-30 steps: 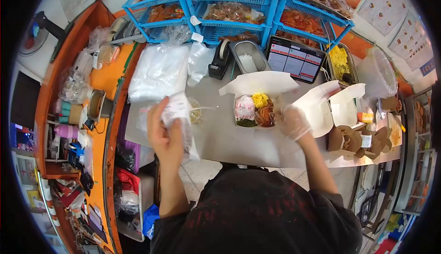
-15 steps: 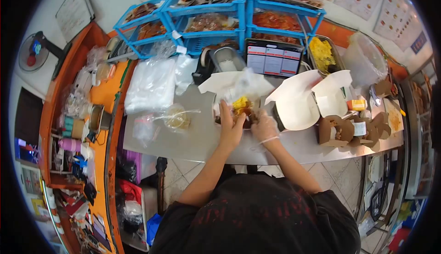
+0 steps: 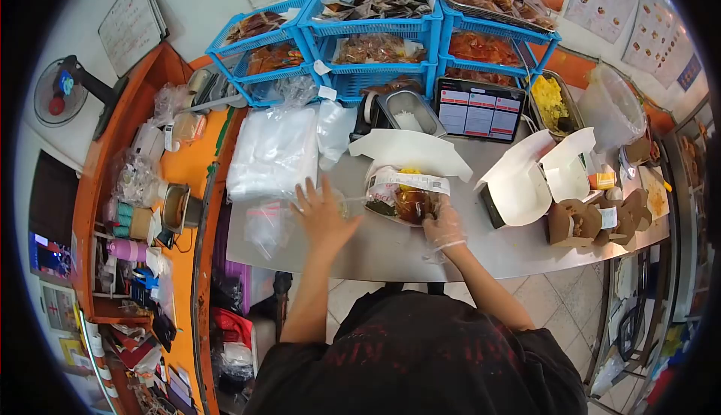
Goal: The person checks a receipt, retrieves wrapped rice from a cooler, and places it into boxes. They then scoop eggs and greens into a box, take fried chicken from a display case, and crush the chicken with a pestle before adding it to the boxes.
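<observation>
An open white takeaway box (image 3: 409, 144) stands on the steel counter in front of me. Inside it are yellow food, brown glossy food (image 3: 411, 206) and a clear packet with a printed strip (image 3: 420, 181). My right hand (image 3: 444, 226), in a clear plastic glove, is at the box's right front corner with its fingers bent against it. My left hand (image 3: 324, 218) is bare, with spread fingers, and hovers left of the box, partly over a clear round bag of something (image 3: 342, 202). Nothing is in the left hand.
Clear plastic bags (image 3: 272, 152) lie at the left. Blue racks (image 3: 375, 69) of food, a metal tray (image 3: 411, 111) and a tablet (image 3: 479, 111) stand behind. Rightwards are open white boxes (image 3: 518, 190), brown cartons (image 3: 574, 223) and yellow food in a tray (image 3: 550, 103).
My left hand has left the box and moved left, its fingers spread. The clear packet now lies flat over the food in the box. The camera view has shifted.
</observation>
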The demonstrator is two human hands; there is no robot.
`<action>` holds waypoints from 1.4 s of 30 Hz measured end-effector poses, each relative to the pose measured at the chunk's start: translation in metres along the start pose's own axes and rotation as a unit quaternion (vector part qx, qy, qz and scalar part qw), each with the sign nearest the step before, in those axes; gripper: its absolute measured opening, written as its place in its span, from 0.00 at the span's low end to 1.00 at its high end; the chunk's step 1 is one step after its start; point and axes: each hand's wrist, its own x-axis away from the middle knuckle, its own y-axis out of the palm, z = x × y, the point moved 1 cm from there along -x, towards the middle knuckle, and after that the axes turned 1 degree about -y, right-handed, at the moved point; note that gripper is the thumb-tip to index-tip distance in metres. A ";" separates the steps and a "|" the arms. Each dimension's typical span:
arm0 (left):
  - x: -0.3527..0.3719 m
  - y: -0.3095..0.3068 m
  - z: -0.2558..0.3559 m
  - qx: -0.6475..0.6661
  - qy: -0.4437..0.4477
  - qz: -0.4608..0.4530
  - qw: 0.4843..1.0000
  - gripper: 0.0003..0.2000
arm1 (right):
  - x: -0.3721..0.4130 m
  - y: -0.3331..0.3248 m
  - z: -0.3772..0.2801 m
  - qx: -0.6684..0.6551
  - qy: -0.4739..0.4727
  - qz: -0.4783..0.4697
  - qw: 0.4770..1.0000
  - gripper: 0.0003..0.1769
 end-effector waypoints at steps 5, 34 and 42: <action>0.005 0.021 -0.044 0.127 -0.050 -0.220 0.966 0.43 | -0.022 0.036 -0.015 -0.043 -0.036 -0.021 0.998 0.25; -0.034 -0.016 0.440 0.474 0.205 0.057 0.854 0.17 | 0.305 -0.317 0.312 -0.207 0.173 0.246 0.931 0.10; -0.106 0.092 0.669 0.392 0.319 -0.470 0.724 0.16 | 0.317 -0.479 0.350 -0.308 0.116 0.358 0.874 0.09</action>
